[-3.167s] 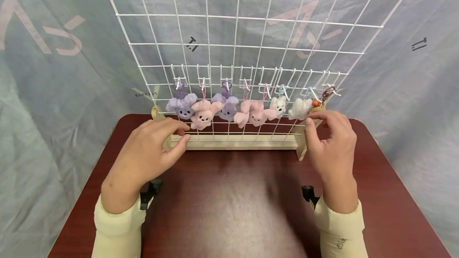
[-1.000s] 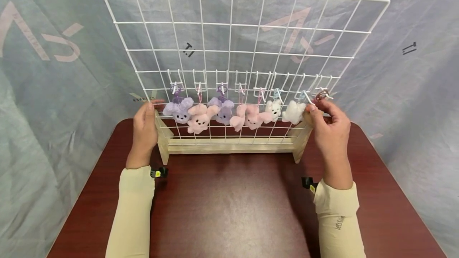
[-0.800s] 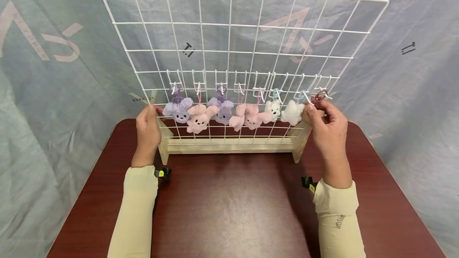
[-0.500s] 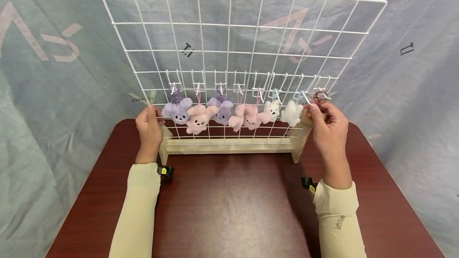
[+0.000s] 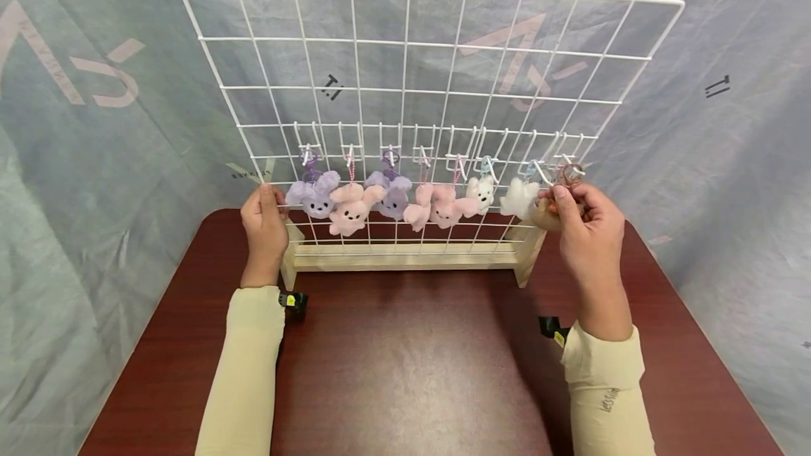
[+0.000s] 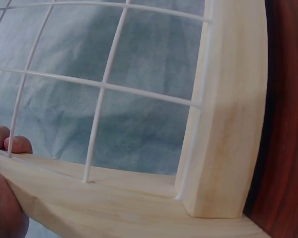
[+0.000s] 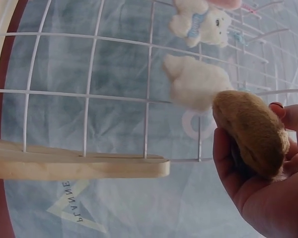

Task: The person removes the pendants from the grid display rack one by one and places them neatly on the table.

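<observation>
My right hand (image 5: 592, 231) holds a brown plush keychain (image 7: 251, 131) at the right end of the row. Its brown ring (image 5: 570, 174) overlaps the tip of the last white hook in the head view. With my left hand (image 5: 263, 227) I grip the left side of the stand, thumb in front and fingertips behind its wooden post (image 6: 89, 203). Between the hands, several plush keychains hang from hooks on the white wire grid (image 5: 408, 41): a purple one (image 5: 317, 199), a pink one (image 5: 355, 210) and a white one (image 7: 196, 82) beside the brown plush among them.
A wooden crossbar (image 5: 405, 259) joins the stand's two feet on the dark red table (image 5: 405, 364). Grey printed cloth (image 5: 95, 181) hangs behind and at both sides. Hooks stick out towards me along one row of the grid.
My left hand has gone from in front of the grid to its left edge. My right hand has taken hold of the brown plush, which has just shifted slightly right and down.
</observation>
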Motion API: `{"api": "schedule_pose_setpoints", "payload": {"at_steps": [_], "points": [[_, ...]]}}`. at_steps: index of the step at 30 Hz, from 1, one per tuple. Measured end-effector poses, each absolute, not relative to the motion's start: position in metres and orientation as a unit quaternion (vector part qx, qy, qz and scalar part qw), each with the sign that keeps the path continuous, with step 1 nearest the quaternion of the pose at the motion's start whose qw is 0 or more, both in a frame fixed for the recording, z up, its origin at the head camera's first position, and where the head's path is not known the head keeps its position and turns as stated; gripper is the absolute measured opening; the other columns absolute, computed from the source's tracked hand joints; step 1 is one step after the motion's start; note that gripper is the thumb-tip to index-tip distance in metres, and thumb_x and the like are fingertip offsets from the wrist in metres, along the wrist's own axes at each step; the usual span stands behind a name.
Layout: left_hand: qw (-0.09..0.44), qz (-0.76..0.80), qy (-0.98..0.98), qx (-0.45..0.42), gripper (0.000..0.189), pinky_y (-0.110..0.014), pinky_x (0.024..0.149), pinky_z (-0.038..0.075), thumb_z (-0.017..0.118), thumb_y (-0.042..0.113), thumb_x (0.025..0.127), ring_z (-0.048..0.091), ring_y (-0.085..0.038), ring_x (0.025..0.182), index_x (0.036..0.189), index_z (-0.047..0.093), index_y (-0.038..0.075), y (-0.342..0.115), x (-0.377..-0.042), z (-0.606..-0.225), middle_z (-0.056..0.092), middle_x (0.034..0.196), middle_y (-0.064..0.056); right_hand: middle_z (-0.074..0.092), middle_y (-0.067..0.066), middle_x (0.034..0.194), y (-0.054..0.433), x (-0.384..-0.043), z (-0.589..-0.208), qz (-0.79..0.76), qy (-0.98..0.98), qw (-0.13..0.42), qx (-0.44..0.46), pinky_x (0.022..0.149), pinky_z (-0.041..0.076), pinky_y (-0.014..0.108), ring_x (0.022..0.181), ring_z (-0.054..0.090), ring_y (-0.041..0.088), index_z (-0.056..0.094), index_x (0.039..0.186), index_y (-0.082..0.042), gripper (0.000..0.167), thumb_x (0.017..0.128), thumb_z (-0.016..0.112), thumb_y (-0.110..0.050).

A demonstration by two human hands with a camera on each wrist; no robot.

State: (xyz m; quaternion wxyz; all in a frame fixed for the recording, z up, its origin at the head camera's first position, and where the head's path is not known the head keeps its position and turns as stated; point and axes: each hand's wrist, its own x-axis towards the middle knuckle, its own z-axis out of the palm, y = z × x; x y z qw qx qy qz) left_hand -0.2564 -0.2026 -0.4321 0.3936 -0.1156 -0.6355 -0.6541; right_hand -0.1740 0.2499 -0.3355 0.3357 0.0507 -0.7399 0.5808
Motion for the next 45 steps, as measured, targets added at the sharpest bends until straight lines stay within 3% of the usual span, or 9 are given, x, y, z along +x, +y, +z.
{"api": "schedule_pose_setpoints", "payload": {"at_steps": [11,19,26,28,35,38,42,45], "points": [[0.393,-0.66,-0.627,-0.128,0.054,-0.017,0.051,0.033,0.043,0.023,0.114,0.039,-0.004,0.052,0.077,0.046,-0.015,-0.202,-0.258,-0.433,0.045,0.066,0.001,0.08,-0.008,0.085,0.251,-0.164,-0.329,0.615,-0.702,0.344,0.103,0.067,0.056,0.011,0.075,0.075,0.001,0.067,0.092,0.016,0.021,0.101,0.068,-0.003],[0.394,-0.67,-0.617,-0.127,0.046,-0.017,0.05,0.033,0.041,0.016,0.114,0.039,-0.008,0.051,0.076,0.048,-0.009,-0.202,-0.26,-0.435,0.046,0.067,0.0,0.078,-0.015,0.087,0.247,-0.155,-0.325,0.572,-0.731,0.355,0.115,0.066,0.052,0.01,0.074,0.068,-0.001,0.064,0.092,0.019,0.022,0.102,0.065,0.0],[0.399,-0.659,-0.625,-0.127,0.048,-0.017,0.052,0.032,0.04,0.015,0.114,0.038,-0.011,0.052,0.077,0.047,-0.015,-0.202,-0.259,-0.436,0.045,0.069,-0.014,0.08,-0.006,0.087,0.247,-0.153,-0.329,0.618,-0.714,0.314,0.103,0.038,0.048,0.021,0.044,0.062,0.007,0.06,0.094,0.015,0.026,0.104,0.065,-0.008],[0.399,-0.657,-0.627,-0.128,0.048,-0.017,0.052,0.033,0.041,0.016,0.114,0.038,-0.011,0.053,0.077,0.047,-0.015,-0.202,-0.259,-0.435,0.044,0.069,-0.017,0.081,-0.005,0.087,0.246,-0.152,-0.33,0.622,-0.717,0.302,0.092,0.036,0.048,0.024,0.042,0.062,0.009,0.058,0.092,0.012,0.026,0.104,0.065,-0.009],[0.402,-0.655,-0.625,-0.133,0.049,-0.018,0.052,0.032,0.04,0.018,0.114,0.037,-0.007,0.052,0.077,0.047,-0.014,-0.202,-0.26,-0.435,0.044,0.067,-0.011,0.08,-0.018,0.091,0.246,-0.149,-0.331,0.56,-0.791,0.232,0.089,0.044,0.055,0.028,0.055,0.069,0.004,0.057,0.09,0.007,0.027,0.107,0.063,-0.014],[0.4,-0.653,-0.629,-0.132,0.049,-0.018,0.052,0.032,0.04,0.018,0.114,0.037,-0.008,0.053,0.077,0.047,-0.015,-0.202,-0.259,-0.435,0.043,0.067,-0.014,0.078,-0.023,0.091,0.248,-0.15,-0.333,0.526,-0.82,0.199,0.101,0.051,0.057,0.025,0.061,0.069,0.002,0.059,0.09,0.005,0.025,0.107,0.063,-0.014],[0.396,-0.656,-0.629,-0.132,0.049,-0.019,0.052,0.032,0.04,0.017,0.114,0.038,-0.009,0.053,0.077,0.047,-0.015,-0.202,-0.258,-0.434,0.043,0.066,-0.016,0.074,-0.022,0.085,0.249,-0.151,-0.337,0.495,-0.845,0.171,0.11,0.059,0.055,0.018,0.068,0.067,-0.002,0.061,0.09,0.002,0.023,0.106,0.066,-0.015],[0.395,-0.659,-0.626,-0.134,0.049,-0.02,0.052,0.031,0.04,0.016,0.114,0.037,-0.009,0.053,0.077,0.047,-0.015,-0.202,-0.259,-0.434,0.044,0.064,-0.007,0.068,-0.019,0.078,0.25,-0.152,-0.34,0.478,-0.857,0.155,0.113,0.06,0.05,0.017,0.067,0.061,-0.001,0.063,0.091,0.001,0.021,0.105,0.066,-0.014]]}}
